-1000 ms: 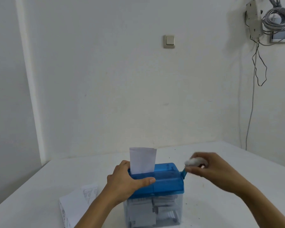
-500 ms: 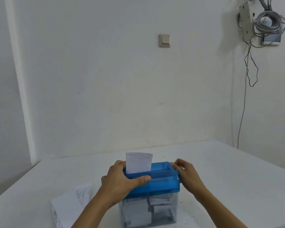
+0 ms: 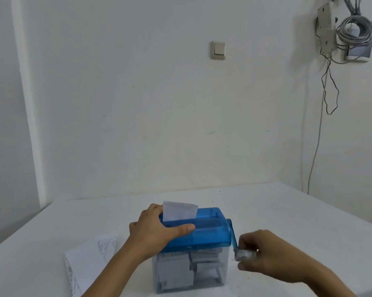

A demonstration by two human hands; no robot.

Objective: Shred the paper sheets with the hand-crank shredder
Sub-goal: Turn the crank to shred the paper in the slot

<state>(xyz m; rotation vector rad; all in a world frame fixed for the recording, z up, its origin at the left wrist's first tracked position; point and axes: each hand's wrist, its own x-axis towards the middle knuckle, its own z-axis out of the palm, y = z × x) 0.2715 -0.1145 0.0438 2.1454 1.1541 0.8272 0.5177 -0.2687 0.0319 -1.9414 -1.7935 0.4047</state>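
The hand-crank shredder [image 3: 208, 230] has a blue top and a clear bin [image 3: 206, 273] packed with paper strips. It stands on the white table [image 3: 277, 211]. A white paper sheet [image 3: 179, 211] sticks up a short way from the slot at the top left. My left hand [image 3: 155, 230] is clamped over the left of the blue top, thumb along the front. My right hand [image 3: 266, 254] grips the clear crank knob [image 3: 244, 255] at the lower right, with the blue crank arm [image 3: 233, 236] pointing down.
A stack of printed paper sheets [image 3: 90, 262] lies on the table left of the shredder, partly behind my left forearm. A wall stands behind the table, with a light switch [image 3: 218, 49] and hanging cables [image 3: 331, 86] at the right.
My right hand has swung the crank knob from the top, round by the shredder's side, down to the lower right. The sheet in the slot stands shorter. My left hand stayed put.
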